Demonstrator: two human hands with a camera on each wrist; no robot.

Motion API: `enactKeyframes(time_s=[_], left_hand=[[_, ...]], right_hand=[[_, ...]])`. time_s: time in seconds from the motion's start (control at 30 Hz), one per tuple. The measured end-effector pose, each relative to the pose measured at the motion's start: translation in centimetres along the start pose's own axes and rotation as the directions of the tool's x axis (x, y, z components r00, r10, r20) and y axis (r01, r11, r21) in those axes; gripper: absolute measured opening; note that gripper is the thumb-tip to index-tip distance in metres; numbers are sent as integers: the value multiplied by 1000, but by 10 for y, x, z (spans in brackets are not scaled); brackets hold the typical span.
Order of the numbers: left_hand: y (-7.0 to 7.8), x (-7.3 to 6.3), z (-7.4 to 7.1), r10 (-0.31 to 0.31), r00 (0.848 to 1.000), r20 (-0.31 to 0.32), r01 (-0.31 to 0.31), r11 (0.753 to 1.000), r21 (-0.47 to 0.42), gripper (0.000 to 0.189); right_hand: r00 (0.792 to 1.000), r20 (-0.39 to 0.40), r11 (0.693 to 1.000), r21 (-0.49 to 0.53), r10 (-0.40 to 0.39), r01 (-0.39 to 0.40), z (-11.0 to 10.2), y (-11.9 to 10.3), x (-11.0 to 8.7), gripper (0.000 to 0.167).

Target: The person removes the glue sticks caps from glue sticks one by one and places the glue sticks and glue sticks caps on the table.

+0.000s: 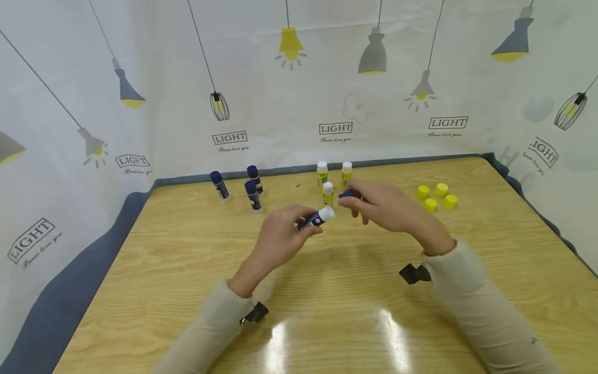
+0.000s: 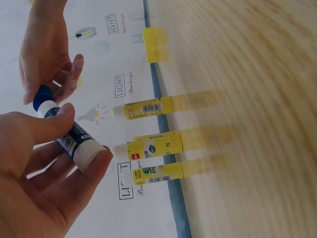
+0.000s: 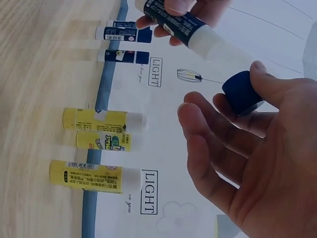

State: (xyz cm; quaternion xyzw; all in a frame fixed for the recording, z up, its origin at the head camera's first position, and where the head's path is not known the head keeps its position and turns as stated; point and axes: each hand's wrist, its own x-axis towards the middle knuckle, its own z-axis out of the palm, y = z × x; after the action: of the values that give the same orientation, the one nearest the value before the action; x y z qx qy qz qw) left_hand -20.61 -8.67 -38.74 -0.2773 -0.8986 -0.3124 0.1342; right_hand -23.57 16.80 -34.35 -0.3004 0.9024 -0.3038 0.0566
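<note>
In the head view my left hand (image 1: 282, 236) grips a navy-labelled glue stick (image 1: 314, 219) over the table, tilted with its white uncapped end up to the right. My right hand (image 1: 390, 206) pinches a dark blue cap (image 3: 242, 93) between thumb and fingers, a short gap from that white end. In the right wrist view the cap faces the glue stick's end, lined up but apart. Close behind the hands stand three yellow glue sticks (image 1: 328, 194), upright, white tops showing.
Three navy glue sticks (image 1: 253, 197) with blue caps on stand upright at the back left. Several yellow caps (image 1: 430, 205) lie on the wooden table (image 1: 187, 291) at the back right. A printed cloth (image 1: 280, 104) hangs behind the table's far edge.
</note>
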Motion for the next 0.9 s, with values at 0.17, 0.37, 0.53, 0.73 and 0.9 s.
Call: enactKeyframes(time_s=[0.17, 0.37, 0.53, 0.73, 0.9], left_hand=[[-1, 1, 0, -76, 997, 26, 78, 991, -110, 31], [-1, 2, 3, -155, 983, 102, 177, 947, -268, 29], [-2, 3, 8, -209, 956, 206, 274, 888, -370, 30], [0, 6, 20, -234, 933, 274, 338, 833, -439, 26], [0, 17, 37, -244, 921, 305, 364, 819, -443, 24]], right_hand=[[1000, 0, 1000, -4, -10, 10, -7, 2, -3, 27], [1000, 15, 1000, -10, -14, 14, -18, 7, -6, 22], [1000, 30, 999, -53, -3, 4, -27, 14, -11, 18], [999, 28, 993, -121, 21, -18, -42, 21, -18, 24], [997, 40, 993, -100, 71, -67, -53, 29, -23, 32]])
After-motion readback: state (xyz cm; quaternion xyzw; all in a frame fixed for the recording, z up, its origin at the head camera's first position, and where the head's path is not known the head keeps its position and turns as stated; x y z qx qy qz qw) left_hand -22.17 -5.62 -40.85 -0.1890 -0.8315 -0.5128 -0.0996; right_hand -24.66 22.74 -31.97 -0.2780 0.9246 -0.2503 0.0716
